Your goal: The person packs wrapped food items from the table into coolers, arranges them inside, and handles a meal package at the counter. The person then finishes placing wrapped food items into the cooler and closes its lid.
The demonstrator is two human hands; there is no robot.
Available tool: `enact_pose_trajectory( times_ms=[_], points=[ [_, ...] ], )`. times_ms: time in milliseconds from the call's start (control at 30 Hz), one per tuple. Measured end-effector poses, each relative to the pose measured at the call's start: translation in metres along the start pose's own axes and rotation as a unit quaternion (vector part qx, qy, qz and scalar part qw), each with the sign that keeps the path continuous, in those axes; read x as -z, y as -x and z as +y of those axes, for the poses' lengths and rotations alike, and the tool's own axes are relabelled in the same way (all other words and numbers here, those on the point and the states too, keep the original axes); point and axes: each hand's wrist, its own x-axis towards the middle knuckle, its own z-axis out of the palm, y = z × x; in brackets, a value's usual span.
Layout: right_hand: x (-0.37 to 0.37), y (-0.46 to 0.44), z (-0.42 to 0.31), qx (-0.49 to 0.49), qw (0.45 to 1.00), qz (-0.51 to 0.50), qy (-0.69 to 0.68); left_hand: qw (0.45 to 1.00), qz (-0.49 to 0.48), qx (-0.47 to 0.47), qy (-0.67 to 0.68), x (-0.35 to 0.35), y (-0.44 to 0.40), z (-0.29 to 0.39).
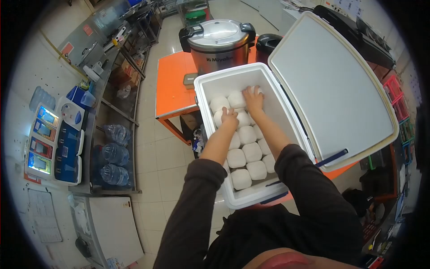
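Note:
Inside a white cooler box several white, rounded, bun-shaped bundles lie in close rows. What they are made of or wrapped in I cannot make out. My left hand rests on the bundles near the left wall, its fingers apart and touching them. Further in, my right hand has its fingers curved over a white bundle in the far right corner and grips it; the hand partly hides that bundle. The box's lid stands open, leaning out to the right.
Behind the box a Miyako rice cooker stands on an orange table, with a small flat container beside it. A metal shelf with large water bottles runs along the left. Crates are stacked at the right.

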Motion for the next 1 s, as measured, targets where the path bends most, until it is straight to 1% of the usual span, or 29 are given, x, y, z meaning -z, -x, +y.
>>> enact_pose_trajectory(
  times_ms=[33, 100, 133, 167, 200, 233, 267, 300, 333, 367, 400, 433, 467, 500, 533, 567, 600, 633, 667, 700, 733, 767, 800, 833, 867, 900, 933, 967, 1000],
  points=[
    [-0.012, -0.003, 0.001, 0.003, 1.0, -0.002, -0.002, 1.0, -0.004, 0.001, 0.002, -0.004, -0.008, -0.002],
    [-0.024, 0.004, -0.001, -0.02, 0.986, 0.023, -0.166, 0.999, 0.013, 0.023, 0.045, -0.006, -0.012, -0.003],
    [-0.026, 0.011, -0.006, -0.025, 0.985, 0.015, -0.17, 0.999, 0.008, 0.034, 0.021, 0.0, -0.009, 0.001],
    [-0.022, 0.012, -0.004, -0.022, 0.985, -0.026, -0.172, 0.999, 0.007, 0.026, 0.017, -0.002, -0.008, 0.003],
    [-0.021, 0.012, 0.001, -0.023, 0.983, -0.064, -0.171, 0.997, 0.048, 0.041, 0.043, -0.006, -0.007, 0.003],
    [-0.02, 0.01, 0.005, -0.014, 0.982, -0.068, -0.177, 0.992, 0.093, 0.052, 0.067, -0.007, -0.008, 0.003],
    [-0.026, 0.008, 0.006, -0.012, 0.981, -0.071, -0.181, 0.982, 0.157, 0.057, 0.093, -0.034, -0.025, 0.0],
    [-0.025, 0.016, 0.005, -0.042, 0.98, 0.001, -0.194, 0.967, 0.22, 0.052, 0.118, -0.066, -0.045, -0.005],
    [-0.03, 0.021, 0.002, -0.08, 0.974, 0.073, -0.2, 0.97, 0.207, 0.056, 0.119, -0.077, -0.054, -0.009],
    [-0.046, 0.014, -0.006, -0.104, 0.952, 0.198, -0.207, 0.982, 0.147, 0.043, 0.112, -0.055, -0.035, -0.009],
    [-0.015, 0.013, -0.008, -0.124, 0.956, 0.169, -0.206, 0.99, 0.088, 0.028, 0.105, -0.033, -0.015, -0.009],
    [0.009, 0.006, -0.022, -0.139, 0.974, 0.077, -0.164, 0.992, 0.066, 0.006, 0.105, -0.035, -0.018, -0.016],
    [0.055, 0.016, -0.026, -0.136, 0.987, 0.021, -0.085, 0.993, 0.045, -0.016, 0.107, -0.039, -0.021, -0.021],
    [0.105, 0.028, -0.03, -0.124, 0.992, -0.034, -0.002, 0.959, 0.19, -0.102, 0.186, -0.117, -0.055, -0.048],
    [0.155, 0.041, -0.034, -0.104, 0.988, -0.086, 0.077, 0.93, 0.255, -0.12, 0.236, -0.14, -0.055, -0.066],
    [0.165, 0.071, -0.079, -0.262, 0.955, -0.042, -0.132, 0.954, 0.206, -0.114, 0.185, -0.124, -0.051, -0.057],
    [0.202, 0.103, -0.055, -0.158, 0.954, 0.028, -0.254, 0.972, 0.156, -0.113, 0.131, -0.08, -0.032, -0.037],
    [0.243, 0.137, -0.028, -0.033, 0.914, 0.07, -0.398, 0.995, -0.01, -0.086, -0.041, -0.032, -0.011, -0.029],
    [0.286, 0.171, 0.002, 0.092, 0.852, 0.074, -0.51, 0.994, 0.013, -0.102, -0.032, -0.006, 0.006, -0.021],
    [0.298, 0.207, 0.074, 0.271, 0.792, 0.011, -0.547, 0.992, 0.036, -0.117, -0.022, 0.012, 0.02, -0.015],
    [0.31, 0.244, 0.145, 0.45, 0.653, -0.128, -0.596, 0.991, 0.039, -0.122, -0.029, 0.031, 0.031, -0.011],
    [0.321, 0.281, 0.217, 0.549, 0.511, -0.287, -0.596, 0.981, 0.107, -0.145, 0.076, 0.048, 0.041, -0.008],
    [0.267, 0.318, 0.228, 0.526, 0.379, -0.312, -0.695, 0.955, 0.169, -0.166, 0.179, 0.069, 0.056, -0.005],
    [0.229, 0.345, 0.264, 0.44, 0.295, -0.298, -0.794, 0.931, 0.215, -0.161, 0.247, 0.099, 0.081, 0.013],
    [0.205, 0.362, 0.316, 0.205, 0.241, -0.512, -0.799, 0.898, 0.267, -0.151, 0.314, 0.135, 0.115, 0.045],
    [0.153, 0.384, 0.355, 0.086, 0.385, -0.485, -0.781, 0.885, 0.21, -0.087, 0.405, 0.177, 0.155, 0.078],
    [0.089, 0.411, 0.377, -0.09, 0.473, -0.429, -0.765, 0.859, 0.148, -0.021, 0.49, 0.2, 0.191, 0.109],
    [0.023, 0.434, 0.393, -0.31, 0.575, -0.39, -0.649, 0.828, 0.169, -0.07, 0.531, 0.194, 0.211, 0.131],
    [-0.066, 0.466, 0.397, -0.343, 0.804, -0.279, -0.397, 0.821, 0.075, -0.125, 0.552, 0.201, 0.229, 0.155]
  ],
)
